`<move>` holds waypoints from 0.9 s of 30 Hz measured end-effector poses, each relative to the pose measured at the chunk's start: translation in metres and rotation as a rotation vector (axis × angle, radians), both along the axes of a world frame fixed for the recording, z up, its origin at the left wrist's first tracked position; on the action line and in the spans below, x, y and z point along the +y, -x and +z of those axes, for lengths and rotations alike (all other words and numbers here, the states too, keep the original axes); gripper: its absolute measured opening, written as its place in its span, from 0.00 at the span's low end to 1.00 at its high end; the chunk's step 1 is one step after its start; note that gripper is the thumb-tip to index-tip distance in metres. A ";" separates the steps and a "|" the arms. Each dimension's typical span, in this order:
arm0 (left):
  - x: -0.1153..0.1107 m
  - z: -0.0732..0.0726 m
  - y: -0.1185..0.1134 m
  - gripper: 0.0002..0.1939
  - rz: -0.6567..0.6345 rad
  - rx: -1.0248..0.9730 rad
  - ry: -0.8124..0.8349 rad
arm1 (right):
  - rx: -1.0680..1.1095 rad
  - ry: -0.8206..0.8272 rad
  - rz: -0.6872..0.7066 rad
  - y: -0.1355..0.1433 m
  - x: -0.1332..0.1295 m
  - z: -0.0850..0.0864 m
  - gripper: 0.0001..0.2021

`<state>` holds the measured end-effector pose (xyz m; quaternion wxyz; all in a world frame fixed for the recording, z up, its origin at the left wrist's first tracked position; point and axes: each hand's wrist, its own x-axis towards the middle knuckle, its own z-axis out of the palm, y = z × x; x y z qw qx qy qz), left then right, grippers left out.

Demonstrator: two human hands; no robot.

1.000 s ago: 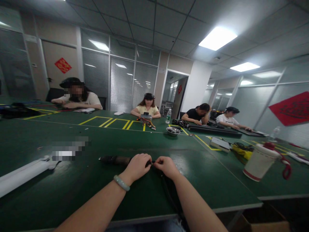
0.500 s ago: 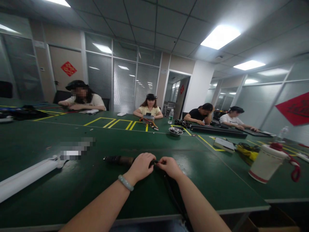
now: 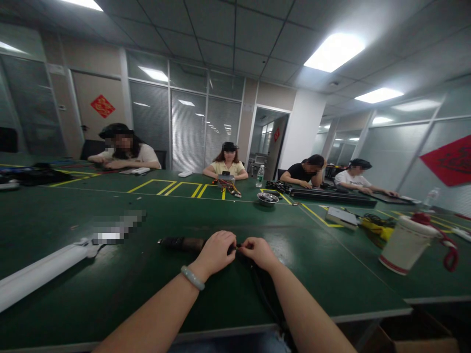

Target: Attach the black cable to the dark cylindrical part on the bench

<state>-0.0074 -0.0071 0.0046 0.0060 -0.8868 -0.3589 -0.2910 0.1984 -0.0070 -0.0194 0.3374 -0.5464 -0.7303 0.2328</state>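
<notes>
A dark, slim cylindrical tool lies on the green table in front of me, its small metal tip pointing left. My left hand is wrapped over its right end, fingers curled down and hiding that end. Close beside it, my right hand pinches at the spot where a black cable meets the tool; fingertips cover the join. From beneath the right hand the black cable runs down over the near table edge. The two hands' fingertips almost meet. What exactly sits between them is too small to make out.
A long white object lies at left on the green table. A white cup with a red strap stands at right. Farther back are a metal bowl, a water bottle and wires. Several people sit across the table.
Both hands stay in nearly the same place, with only slight finger movement at the join. The view has shifted slightly.
</notes>
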 end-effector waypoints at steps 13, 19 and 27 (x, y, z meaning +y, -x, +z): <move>0.001 -0.001 0.000 0.08 0.018 0.053 0.053 | -0.029 0.007 0.007 -0.001 -0.001 0.002 0.10; 0.000 0.000 0.000 0.05 0.034 0.086 0.071 | -0.024 0.032 0.010 0.000 -0.003 0.003 0.10; 0.002 0.000 -0.001 0.04 0.042 0.099 0.046 | 0.004 0.009 0.035 -0.003 0.000 0.000 0.10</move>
